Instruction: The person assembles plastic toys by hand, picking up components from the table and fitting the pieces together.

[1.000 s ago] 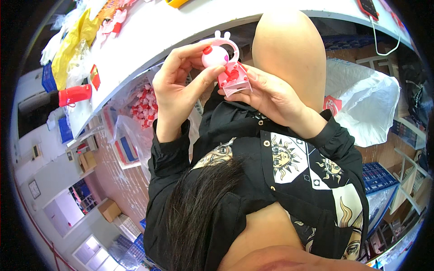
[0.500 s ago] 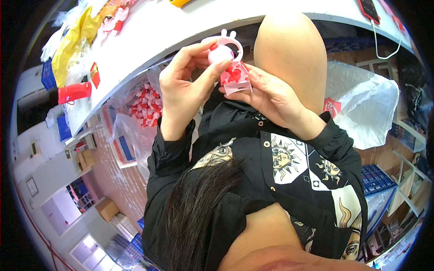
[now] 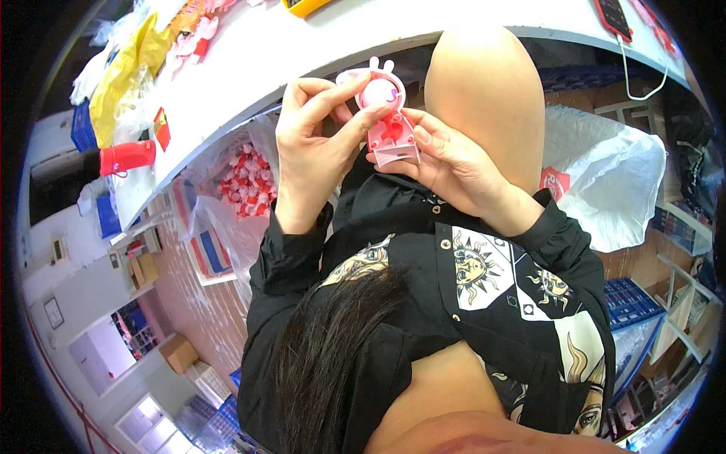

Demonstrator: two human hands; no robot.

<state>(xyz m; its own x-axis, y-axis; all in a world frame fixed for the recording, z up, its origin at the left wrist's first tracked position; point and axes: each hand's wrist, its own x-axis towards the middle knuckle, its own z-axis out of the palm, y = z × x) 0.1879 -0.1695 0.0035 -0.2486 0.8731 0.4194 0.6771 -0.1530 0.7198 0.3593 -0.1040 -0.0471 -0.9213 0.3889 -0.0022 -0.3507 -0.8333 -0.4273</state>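
Observation:
My right hand (image 3: pixel 461 159) grips a pink plastic toy casing (image 3: pixel 382 138) by its lower part, thumb on its right edge. The casing has a ring-shaped top with two small ears, a red inside and a flap-like piece at the bottom. Between thumb and fingers, my left hand (image 3: pixel 314 140) pinches a pale pink round toy head (image 3: pixel 380 94) with a purple curved mark. This head sits within the outline of the ring; whether it is fastened there I cannot tell. Both hands are above my lap, close to the table edge.
A white table (image 3: pixel 249 57) curves across the top. A clear bag of red and pink toy parts (image 3: pixel 248 181) stands below left. Pink toy pieces (image 3: pixel 198 41), a red cylinder (image 3: pixel 127 157) and a yellow bag (image 3: pixel 128 68) lie left; a phone (image 3: pixel 614 19) with a white cable lies right.
My left hand has brought the round head over into the ring of the casing, and its purple mark now shows more fully. The right hand keeps its hold, with the casing turned slightly.

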